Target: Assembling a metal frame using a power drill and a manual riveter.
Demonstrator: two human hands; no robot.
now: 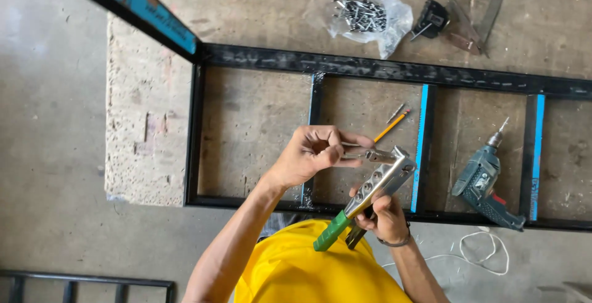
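My right hand (385,215) grips the handles of a silver hand riveter (377,186) with green grips, its head pointing up and to the left. At the riveter's nose, the fingers of my left hand (311,153) pinch a small rivet (354,152). Both hands hover above a black metal frame (370,69) lying on the concrete floor. A yellow pencil (393,125) and a loose rivet lie on the floor just beyond my left hand.
A clear plastic bag of rivets (362,14) lies beyond the frame, with a small black tool (430,19) and a metal square (478,22) beside it. A green corded drill (484,183) rests on the frame at right. Another black frame (86,278) shows at bottom left.
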